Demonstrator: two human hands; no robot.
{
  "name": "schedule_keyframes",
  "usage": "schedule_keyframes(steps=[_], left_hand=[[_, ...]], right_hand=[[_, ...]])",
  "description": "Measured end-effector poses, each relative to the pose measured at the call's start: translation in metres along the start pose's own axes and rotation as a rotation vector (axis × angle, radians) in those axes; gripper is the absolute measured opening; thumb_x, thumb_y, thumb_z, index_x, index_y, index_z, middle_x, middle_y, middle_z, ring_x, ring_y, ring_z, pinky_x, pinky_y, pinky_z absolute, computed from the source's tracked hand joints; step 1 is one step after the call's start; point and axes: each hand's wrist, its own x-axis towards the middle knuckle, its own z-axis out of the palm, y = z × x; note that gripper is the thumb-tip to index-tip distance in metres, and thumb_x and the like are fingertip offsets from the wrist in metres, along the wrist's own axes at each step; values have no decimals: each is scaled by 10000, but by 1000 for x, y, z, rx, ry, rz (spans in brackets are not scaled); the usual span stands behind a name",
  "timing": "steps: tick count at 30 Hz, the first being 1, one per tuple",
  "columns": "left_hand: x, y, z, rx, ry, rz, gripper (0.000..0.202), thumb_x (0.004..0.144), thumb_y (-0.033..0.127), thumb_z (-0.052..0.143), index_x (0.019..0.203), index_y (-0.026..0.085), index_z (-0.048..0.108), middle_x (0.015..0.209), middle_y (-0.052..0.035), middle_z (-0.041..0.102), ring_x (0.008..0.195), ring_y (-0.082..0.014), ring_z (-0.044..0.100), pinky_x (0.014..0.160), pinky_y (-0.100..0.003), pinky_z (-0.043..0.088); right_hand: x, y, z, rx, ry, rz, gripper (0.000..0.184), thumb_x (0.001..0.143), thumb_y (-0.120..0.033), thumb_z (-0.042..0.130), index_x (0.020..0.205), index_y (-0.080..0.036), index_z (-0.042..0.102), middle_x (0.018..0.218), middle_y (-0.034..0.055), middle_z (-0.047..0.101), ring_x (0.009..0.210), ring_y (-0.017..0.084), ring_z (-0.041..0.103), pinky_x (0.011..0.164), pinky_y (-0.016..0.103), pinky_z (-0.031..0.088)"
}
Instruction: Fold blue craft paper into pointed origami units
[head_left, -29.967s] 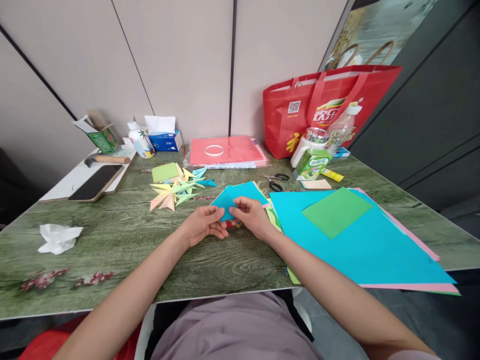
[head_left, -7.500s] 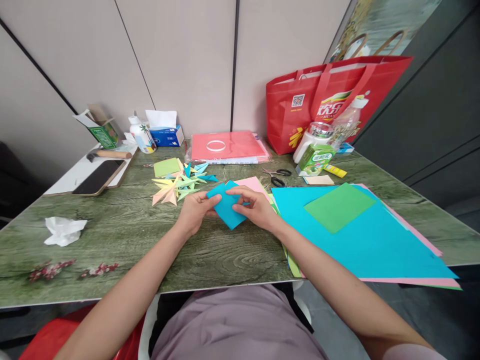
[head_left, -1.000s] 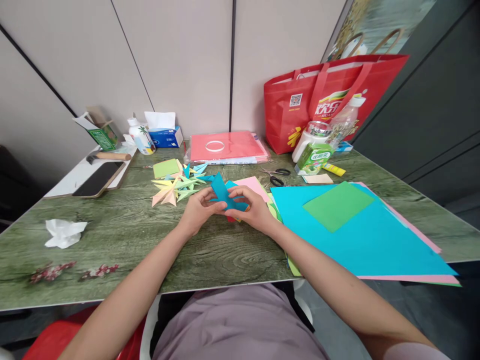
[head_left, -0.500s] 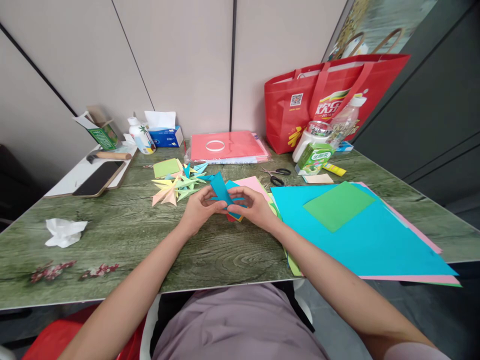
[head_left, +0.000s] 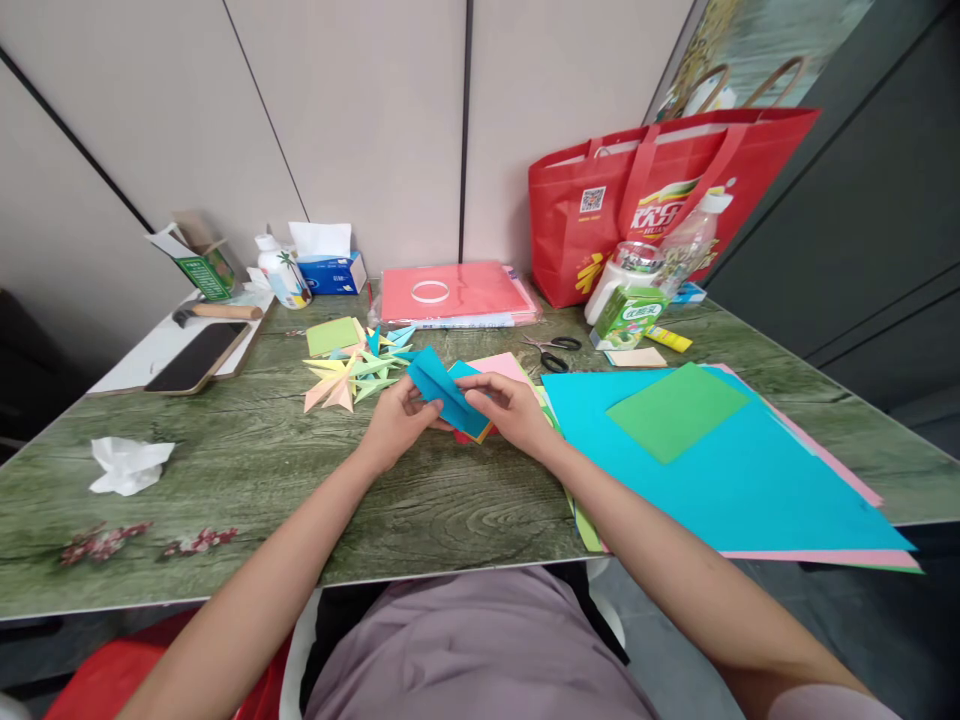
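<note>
Between my hands is a folded piece of blue paper (head_left: 441, 388), slanting down to the right with a crease along its length. My left hand (head_left: 401, 422) pinches its left part, thumb on the front edge. At the upper right end, the fingers and thumb of my right hand (head_left: 511, 412) close on the paper. Just beneath lies a small stack of coloured squares with a blue sheet (head_left: 474, 424) on top, partly hidden by the hands. Folded paper pieces (head_left: 356, 372) in several colours lie in a pile left of my left hand.
Large blue sheets (head_left: 720, 480) with a green square (head_left: 679, 410) lie at right. Behind are scissors (head_left: 555, 352), a red pack (head_left: 457, 292), a red bag (head_left: 585, 210) and a green box (head_left: 630, 318). At left are a phone (head_left: 197, 357), hammer (head_left: 217, 312) and crumpled tissue (head_left: 130, 465).
The blue paper has turned from upright and narrow to a lower slant, showing more of its broad face. My right fingers have shifted slightly along its end.
</note>
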Motion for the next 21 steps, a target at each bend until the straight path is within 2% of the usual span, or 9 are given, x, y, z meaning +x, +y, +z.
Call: schedule_keyframes(steps=[4, 6, 9, 11, 13, 15, 17, 19, 21], left_hand=[[1, -3, -1, 92, 34, -19, 374, 681, 304, 639, 1002, 156, 517, 871, -51, 631, 690, -201, 632, 578, -369, 558], [2, -5, -3, 185, 55, 21, 444, 694, 306, 624, 1096, 169, 495, 1002, -75, 626, 808, -225, 632, 678, -389, 543], [3, -8, -5, 356, 69, 162, 451, 705, 316, 622, 1117, 176, 507, 1153, -87, 586, 1045, -244, 555, 903, -395, 436], [2, -9, -4, 419, 38, 197, 430, 723, 336, 612, 1105, 165, 517, 1105, -84, 614, 1036, -237, 558, 926, -388, 410], [0, -8, -3, 451, 29, 183, 397, 737, 363, 601, 1072, 159, 539, 1008, -71, 649, 941, -233, 593, 870, -381, 441], [-1, -8, -2, 469, 37, 163, 335, 741, 385, 596, 987, 159, 592, 933, -58, 669, 872, -232, 605, 820, -366, 461], [-1, -7, -2, 434, 52, 135, 290, 742, 402, 592, 895, 159, 633, 883, -53, 681, 833, -232, 609, 786, -351, 473], [0, -8, -5, 354, 75, 86, 291, 732, 421, 599, 835, 154, 651, 841, -53, 689, 790, -232, 613, 734, -340, 489], [1, -8, -8, 264, 66, 35, 313, 713, 437, 617, 825, 146, 653, 819, -56, 692, 749, -229, 617, 682, -334, 502]], right_hand=[[-2, 1, 1, -19, -49, -28, 287, 769, -367, 586, 1001, -201, 611, 1014, 59, 643, 921, 177, 610, 796, 329, 505], [-4, 1, 2, -1, -100, -47, 326, 754, -359, 607, 1042, -207, 587, 1064, 64, 628, 962, 179, 602, 819, 331, 501], [-7, -1, 4, -2, -165, -55, 457, 709, -367, 655, 1125, -219, 538, 1134, 68, 601, 1022, 190, 581, 850, 336, 490], [-9, -3, 6, -27, -189, -46, 542, 675, -381, 682, 1168, -234, 510, 1162, 62, 589, 1041, 197, 570, 846, 335, 488], [-9, -3, 6, -44, -181, -36, 533, 687, -398, 666, 1172, -241, 509, 1149, 51, 595, 1028, 197, 572, 812, 321, 494], [-7, -1, 5, -70, -118, -26, 395, 735, -424, 608, 1073, -223, 574, 1033, 36, 635, 936, 188, 595, 744, 301, 496], [-4, 2, 3, -103, -35, 0, 297, 767, -461, 554, 865, -191, 632, 815, 16, 650, 775, 171, 598, 652, 286, 484], [-2, 5, 1, -72, 10, 59, 341, 748, -511, 551, 723, -180, 627, 651, -2, 612, 650, 159, 571, 564, 277, 464], [0, 7, -1, 42, 15, 135, 364, 702, -546, 584, 740, -186, 630, 613, -9, 605, 614, 161, 563, 526, 275, 460]])
